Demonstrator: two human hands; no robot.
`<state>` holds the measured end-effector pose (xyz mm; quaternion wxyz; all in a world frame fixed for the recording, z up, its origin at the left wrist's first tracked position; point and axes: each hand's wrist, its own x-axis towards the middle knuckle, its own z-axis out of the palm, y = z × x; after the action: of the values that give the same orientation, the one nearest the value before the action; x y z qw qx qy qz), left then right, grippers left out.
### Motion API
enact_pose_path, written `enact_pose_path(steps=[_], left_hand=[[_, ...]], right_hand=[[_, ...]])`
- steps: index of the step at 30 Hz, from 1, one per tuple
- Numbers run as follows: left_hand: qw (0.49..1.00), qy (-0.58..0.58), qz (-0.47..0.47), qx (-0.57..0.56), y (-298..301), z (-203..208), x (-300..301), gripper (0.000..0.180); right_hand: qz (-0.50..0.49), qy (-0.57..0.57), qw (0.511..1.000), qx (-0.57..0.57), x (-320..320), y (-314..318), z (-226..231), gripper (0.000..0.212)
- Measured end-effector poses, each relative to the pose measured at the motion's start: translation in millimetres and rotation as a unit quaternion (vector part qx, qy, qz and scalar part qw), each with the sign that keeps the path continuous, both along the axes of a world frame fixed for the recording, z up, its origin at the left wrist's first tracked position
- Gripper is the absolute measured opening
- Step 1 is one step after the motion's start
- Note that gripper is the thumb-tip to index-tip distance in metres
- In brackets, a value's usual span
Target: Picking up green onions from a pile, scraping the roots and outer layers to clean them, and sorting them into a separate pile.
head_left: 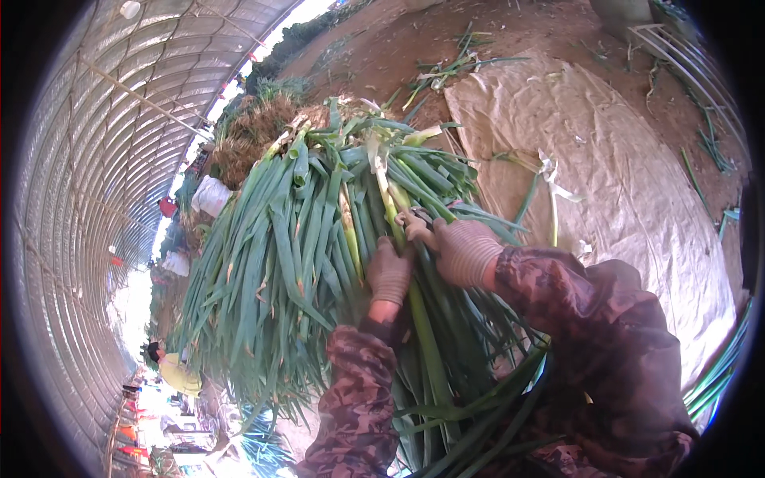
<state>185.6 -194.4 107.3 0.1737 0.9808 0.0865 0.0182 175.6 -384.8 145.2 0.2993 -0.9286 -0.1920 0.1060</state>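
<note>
A big heap of green onions [271, 231] with long leaves spreads in front of me. My left hand [390, 272], in a brownish knit glove, is closed around a green onion stalk [389, 203] near the middle of the heap. Just to its right, my right hand [464, 251], gloved alike, is closed with its fingertips on the same stalk. The pale end of the stalk points away from me, and its leaves run down between my forearms. Part of the stalk is hidden behind my fingers.
To the right, a tan cloth sheet [606, 159] covers the soil, with a loose peeled stalk [554, 207] on it. Onion scraps [450, 72] litter the ground beyond. A person in a yellow top [179, 374] is at the far left, under a curved tunnel roof [103, 159].
</note>
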Motion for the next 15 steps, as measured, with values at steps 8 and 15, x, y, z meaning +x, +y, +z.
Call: enact_pose_path(steps=[8, 15], left_hand=[[1.000, 0.008, 0.004, -0.006, 5, 1, 0, 0.053], [1.000, -0.018, -0.005, -0.016, -1, 1, -3, 0.049]], right_hand=[[-0.010, -0.019, 1.000, 0.012, 30, 22, 9, 0.047], [-0.043, 0.028, 0.999, 0.015, 73, 32, 0, 0.060]])
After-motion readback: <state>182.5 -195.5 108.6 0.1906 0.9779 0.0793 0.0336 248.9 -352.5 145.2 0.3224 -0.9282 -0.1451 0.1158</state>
